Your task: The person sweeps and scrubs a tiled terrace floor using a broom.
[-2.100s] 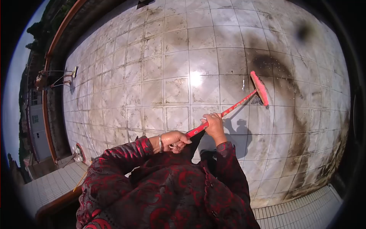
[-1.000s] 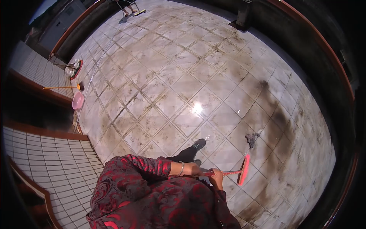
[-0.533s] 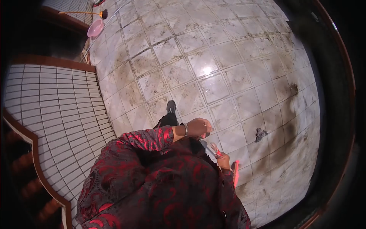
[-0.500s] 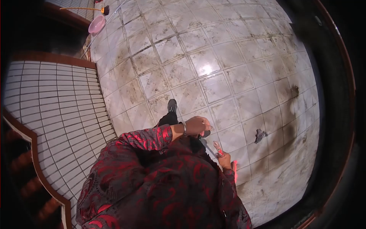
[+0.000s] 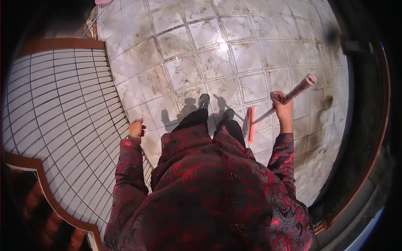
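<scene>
My right hand [image 5: 283,100] is closed around the upper shaft of a long-handled floor tool with a narrow pink head [image 5: 251,125]. Its handle's pinkish end [image 5: 309,79] sticks up past the hand, and the head rests on the tiles to the right of my feet. Whether that head is a brush or a squeegee, I cannot tell. My left hand [image 5: 137,128] hangs out to the left, empty, its fingers loosely bent and apart, a bracelet on the wrist. Beneath it is the white tiled surface [image 5: 71,104].
Dirt stains mark the pale floor tiles [image 5: 184,62]. My dark shoes [image 5: 204,101] stand on them. A brown ledge [image 5: 63,45] edges the tiled surface at left, and a dark curved border runs along the right. Part of a pink basin [image 5: 101,1] shows at the top.
My left hand has moved away from the middle to the far left. My right hand has swung up and outward with the tool, and the pink head now lies beside my feet.
</scene>
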Motion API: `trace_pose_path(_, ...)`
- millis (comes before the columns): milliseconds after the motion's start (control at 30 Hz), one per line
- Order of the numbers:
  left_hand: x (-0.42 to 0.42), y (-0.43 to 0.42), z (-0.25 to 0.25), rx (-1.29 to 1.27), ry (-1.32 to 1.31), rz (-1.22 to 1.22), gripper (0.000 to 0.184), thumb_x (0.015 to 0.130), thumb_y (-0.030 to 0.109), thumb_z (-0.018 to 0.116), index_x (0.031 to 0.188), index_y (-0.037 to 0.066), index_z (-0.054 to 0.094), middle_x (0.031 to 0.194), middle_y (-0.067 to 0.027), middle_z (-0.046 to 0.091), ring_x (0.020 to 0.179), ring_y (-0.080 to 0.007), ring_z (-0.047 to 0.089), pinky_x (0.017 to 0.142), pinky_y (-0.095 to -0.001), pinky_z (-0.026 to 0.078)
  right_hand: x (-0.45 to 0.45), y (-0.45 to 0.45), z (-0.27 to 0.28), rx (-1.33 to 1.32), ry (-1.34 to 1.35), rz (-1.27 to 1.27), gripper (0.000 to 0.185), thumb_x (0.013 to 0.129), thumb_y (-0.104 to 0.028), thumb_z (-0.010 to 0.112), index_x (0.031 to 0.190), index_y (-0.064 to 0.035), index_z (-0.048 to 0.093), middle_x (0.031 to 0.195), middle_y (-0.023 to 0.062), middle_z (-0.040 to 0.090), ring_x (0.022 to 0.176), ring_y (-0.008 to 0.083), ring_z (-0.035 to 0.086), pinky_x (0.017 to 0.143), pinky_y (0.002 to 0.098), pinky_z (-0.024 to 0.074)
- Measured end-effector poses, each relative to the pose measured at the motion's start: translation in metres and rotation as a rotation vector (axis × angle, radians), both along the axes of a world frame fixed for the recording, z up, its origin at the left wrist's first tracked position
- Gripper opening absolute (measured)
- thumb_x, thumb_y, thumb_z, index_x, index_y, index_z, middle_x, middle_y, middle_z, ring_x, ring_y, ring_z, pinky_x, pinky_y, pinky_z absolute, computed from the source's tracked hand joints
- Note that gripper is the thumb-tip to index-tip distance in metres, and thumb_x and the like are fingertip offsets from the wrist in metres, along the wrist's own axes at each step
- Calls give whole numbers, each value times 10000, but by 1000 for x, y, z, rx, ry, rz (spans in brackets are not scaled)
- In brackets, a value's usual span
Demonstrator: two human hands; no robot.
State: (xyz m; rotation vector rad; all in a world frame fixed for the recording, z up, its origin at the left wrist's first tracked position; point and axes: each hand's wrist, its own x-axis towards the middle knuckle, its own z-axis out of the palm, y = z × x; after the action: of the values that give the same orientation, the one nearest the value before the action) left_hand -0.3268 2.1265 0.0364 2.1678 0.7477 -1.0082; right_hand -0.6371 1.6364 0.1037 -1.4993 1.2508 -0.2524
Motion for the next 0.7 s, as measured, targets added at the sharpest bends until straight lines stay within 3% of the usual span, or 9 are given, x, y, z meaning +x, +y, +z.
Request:
trace_pose_path(167, -7, 30, -22, -23, 98, 179, 206, 879, 262, 534, 993, 90, 533, 618, -65, 554, 355, -144, 438, 301, -273, 319, 78, -65, 69, -192, -315, -73, 180, 833, -150, 652, 877, 25, 643, 662, 11, 553, 594, 79, 484, 566, 215, 388)
trace_pose_path(333, -15, -2, -44, -49, 237, 38, 308, 858, 273, 571, 1086, 66, 559, 635, -74, 577, 388, -139, 460, 344, -265, 344, 139, -104, 60, -362, -543, -75, 221, 860, -182, 633, 892, 37, 642, 696, 30, 567, 629, 106, 499, 635, 244, 418)
trace_pose_path(400, -4, -18, -58, -109, 218, -6, 344, 856, 277, 580, 1112, 48, 552, 634, -81, 580, 396, -146, 473, 350, -267, 344, 167, -115, 29, -352, -506, -82, 187, 865, -167, 627, 887, 17, 644, 721, 26, 590, 679, 99, 529, 668, 242, 450)
trace_pose_path(500, 40, -79, -15, -144, 158, 46, 304, 871, 240, 578, 1083, 24, 551, 640, -85, 587, 392, -151, 480, 354, -270, 361, 209, -128, -27, -371, -387, -70, 178, 849, -165, 652, 895, 7, 646, 769, 51, 628, 712, 99, 555, 675, 233, 464)
trace_pose_path(600, 89, -124, 15, -186, 94, 28, 299, 880, 250, 588, 1069, 21, 552, 631, -74, 573, 376, -140, 455, 352, -255, 363, 251, -145, -19, -357, -457, -106, 169, 845, -160, 656, 895, 1, 647, 774, 49, 634, 707, 99, 560, 671, 232, 467)
trace_pose_path(700, 121, -140, 12, -335, -7, 56, 292, 878, 273, 593, 1048, 38, 561, 621, -64, 557, 387, -135, 460, 350, -247, 361, 281, -147, -9, -471, -345, 72, 178, 839, -176, 667, 935, -27, 643, 793, 59, 646, 710, 106, 577, 672, 247, 472)
